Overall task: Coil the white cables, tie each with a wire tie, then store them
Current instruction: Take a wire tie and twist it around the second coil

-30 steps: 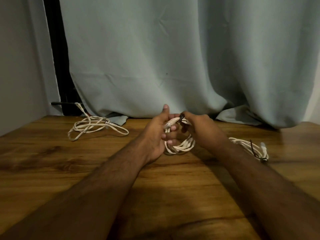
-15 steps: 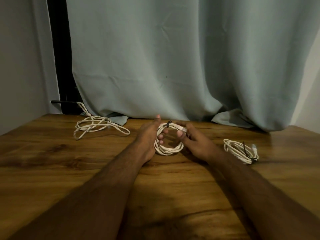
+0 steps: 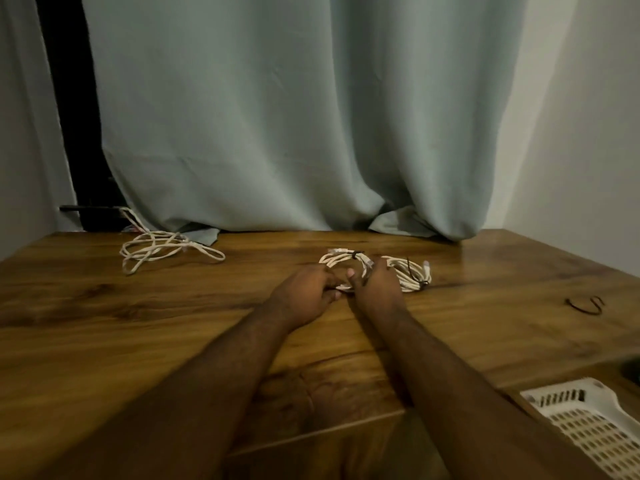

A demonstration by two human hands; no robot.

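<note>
White cable, wound into a small coil [image 3: 341, 259], lies on the wooden counter [image 3: 104, 306] directly in front of both hands, its near edge hidden between them. The left hand [image 3: 304, 297] has its fingers curled in around the coil's near left side, and the right hand [image 3: 375, 289] pinches the near right side, thumb up against the strands; both are clamped on this same coil. A dark wire tie [image 3: 355, 254] crosses its far edge, beside a clear plug end. Three white cables are in view: this coil, a second tied coil [image 3: 414, 273] touching it just to the right and partly behind the right hand, and a loose untied cable [image 3: 162, 249] well apart at the far left, near the hem of the grey-green curtain [image 3: 277, 116]. The second coil is an oval with its long axis running from far left to near right, a dark tie around its near right end. One spare wire tie [image 3: 587, 304] lies bare on the counter far to the right. One white slotted basket [image 3: 588, 427] sits at the lower right, below the counter's edge.
</note>
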